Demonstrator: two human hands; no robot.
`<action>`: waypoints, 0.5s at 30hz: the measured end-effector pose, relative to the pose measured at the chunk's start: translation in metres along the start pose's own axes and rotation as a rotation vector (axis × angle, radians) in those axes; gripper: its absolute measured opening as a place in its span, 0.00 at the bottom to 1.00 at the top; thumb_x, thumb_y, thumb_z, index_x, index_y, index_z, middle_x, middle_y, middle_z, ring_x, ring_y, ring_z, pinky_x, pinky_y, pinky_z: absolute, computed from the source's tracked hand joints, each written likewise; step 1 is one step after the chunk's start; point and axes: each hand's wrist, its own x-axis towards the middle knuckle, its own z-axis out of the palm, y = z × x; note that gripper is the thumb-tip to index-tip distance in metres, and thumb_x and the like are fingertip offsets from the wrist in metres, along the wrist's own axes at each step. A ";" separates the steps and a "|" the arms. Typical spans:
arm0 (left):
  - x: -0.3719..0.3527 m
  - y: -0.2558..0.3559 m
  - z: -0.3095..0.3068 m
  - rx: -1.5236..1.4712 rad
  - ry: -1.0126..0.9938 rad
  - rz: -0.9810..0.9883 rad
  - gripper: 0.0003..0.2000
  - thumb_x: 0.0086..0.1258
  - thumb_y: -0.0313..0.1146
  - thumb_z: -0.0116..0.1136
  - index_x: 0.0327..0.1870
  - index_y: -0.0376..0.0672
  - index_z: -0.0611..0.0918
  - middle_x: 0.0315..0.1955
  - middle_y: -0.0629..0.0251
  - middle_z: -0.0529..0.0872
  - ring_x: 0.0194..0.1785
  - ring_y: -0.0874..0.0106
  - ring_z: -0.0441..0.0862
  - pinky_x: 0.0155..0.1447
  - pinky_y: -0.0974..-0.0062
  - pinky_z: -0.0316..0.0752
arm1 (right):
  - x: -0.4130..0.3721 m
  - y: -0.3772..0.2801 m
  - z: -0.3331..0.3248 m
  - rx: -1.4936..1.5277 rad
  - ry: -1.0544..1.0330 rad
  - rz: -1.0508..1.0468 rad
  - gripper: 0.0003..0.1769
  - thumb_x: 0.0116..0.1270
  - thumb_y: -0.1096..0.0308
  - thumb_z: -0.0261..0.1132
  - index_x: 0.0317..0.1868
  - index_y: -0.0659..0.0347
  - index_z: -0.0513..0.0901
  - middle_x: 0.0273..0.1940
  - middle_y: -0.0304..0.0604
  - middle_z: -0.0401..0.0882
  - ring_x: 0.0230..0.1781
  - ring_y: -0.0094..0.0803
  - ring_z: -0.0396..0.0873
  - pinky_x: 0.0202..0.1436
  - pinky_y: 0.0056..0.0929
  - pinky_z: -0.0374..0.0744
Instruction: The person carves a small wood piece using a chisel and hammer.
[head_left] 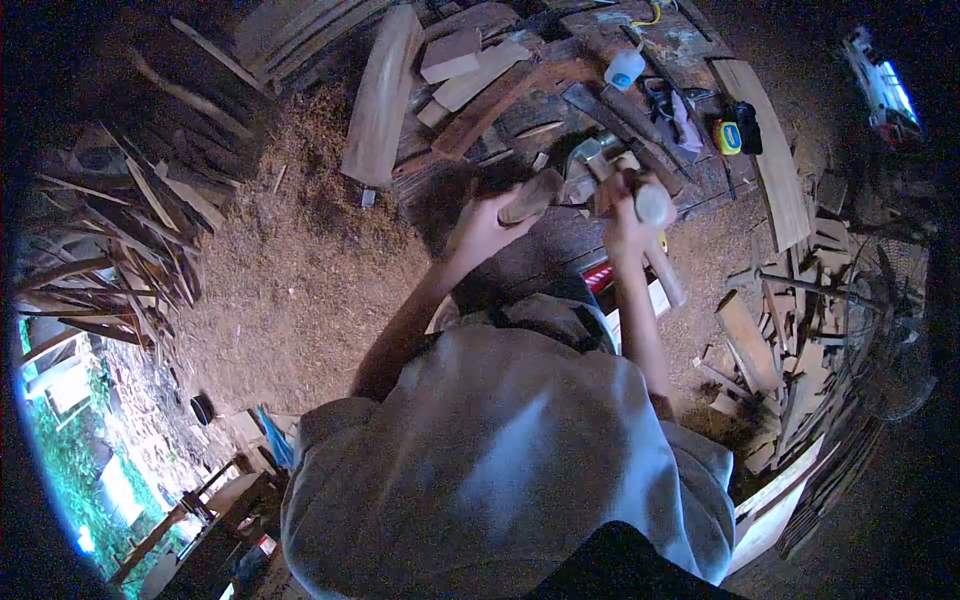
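over dark workbench (510, 262) | left hand (482, 228) closed round wooden piece (530, 197); right hand (624, 228) round blurred tool (652, 205) | shavings-strewn floor (310, 245), piled wood (746, 345)

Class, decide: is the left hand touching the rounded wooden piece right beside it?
Touching. The head view shows the left hand gripping the wooden piece, with no gap between them.

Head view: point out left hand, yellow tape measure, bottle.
Left hand (484, 228): head view, middle of the hand.
Yellow tape measure (730, 138): head view, middle of its case.
Bottle (624, 71): head view, middle of its body.
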 end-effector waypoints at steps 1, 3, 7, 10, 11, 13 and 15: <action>0.002 -0.004 -0.001 -0.027 -0.004 0.025 0.26 0.59 0.39 0.68 0.56 0.35 0.77 0.45 0.56 0.85 0.47 0.73 0.83 0.53 0.77 0.74 | 0.011 0.003 0.002 0.002 0.001 -0.004 0.06 0.57 0.74 0.64 0.33 0.64 0.74 0.20 0.37 0.68 0.19 0.22 0.68 0.24 0.25 0.70; 0.002 -0.002 -0.004 -0.056 -0.003 0.047 0.27 0.59 0.38 0.68 0.56 0.33 0.76 0.45 0.57 0.85 0.47 0.76 0.82 0.53 0.77 0.74 | 0.030 -0.011 0.008 0.155 0.071 0.020 0.05 0.60 0.75 0.62 0.30 0.63 0.73 0.21 0.37 0.68 0.19 0.21 0.66 0.20 0.22 0.66; -0.002 0.002 -0.009 -0.173 -0.041 -0.019 0.29 0.60 0.41 0.68 0.57 0.31 0.74 0.47 0.58 0.85 0.48 0.77 0.80 0.55 0.77 0.73 | 0.056 -0.085 0.014 0.333 0.069 0.175 0.05 0.65 0.71 0.58 0.31 0.61 0.73 0.22 0.35 0.66 0.19 0.23 0.63 0.20 0.23 0.65; -0.008 0.004 -0.005 -0.196 -0.021 -0.063 0.29 0.60 0.41 0.68 0.58 0.31 0.74 0.48 0.59 0.84 0.49 0.77 0.79 0.56 0.77 0.72 | 0.069 -0.092 -0.002 0.518 0.066 0.364 0.08 0.66 0.66 0.58 0.28 0.56 0.71 0.21 0.33 0.62 0.22 0.25 0.63 0.30 0.28 0.68; -0.009 0.005 -0.004 -0.176 0.009 -0.088 0.29 0.60 0.41 0.68 0.59 0.32 0.74 0.48 0.59 0.84 0.50 0.77 0.79 0.56 0.77 0.72 | 0.073 -0.088 -0.011 0.602 -0.013 0.440 0.10 0.66 0.64 0.58 0.27 0.55 0.70 0.21 0.33 0.61 0.22 0.25 0.63 0.34 0.30 0.69; -0.009 0.001 0.000 -0.199 -0.004 -0.086 0.29 0.60 0.41 0.68 0.59 0.32 0.74 0.49 0.58 0.83 0.51 0.77 0.79 0.57 0.77 0.72 | 0.077 -0.080 -0.022 0.584 -0.006 0.462 0.12 0.66 0.61 0.58 0.27 0.54 0.68 0.21 0.33 0.63 0.23 0.27 0.64 0.39 0.33 0.69; -0.011 0.003 0.001 -0.220 -0.018 -0.086 0.29 0.60 0.41 0.68 0.59 0.32 0.74 0.49 0.58 0.83 0.52 0.77 0.78 0.57 0.77 0.71 | 0.079 -0.071 -0.031 0.683 -0.034 0.495 0.11 0.67 0.61 0.58 0.29 0.54 0.70 0.22 0.34 0.65 0.24 0.27 0.65 0.40 0.32 0.70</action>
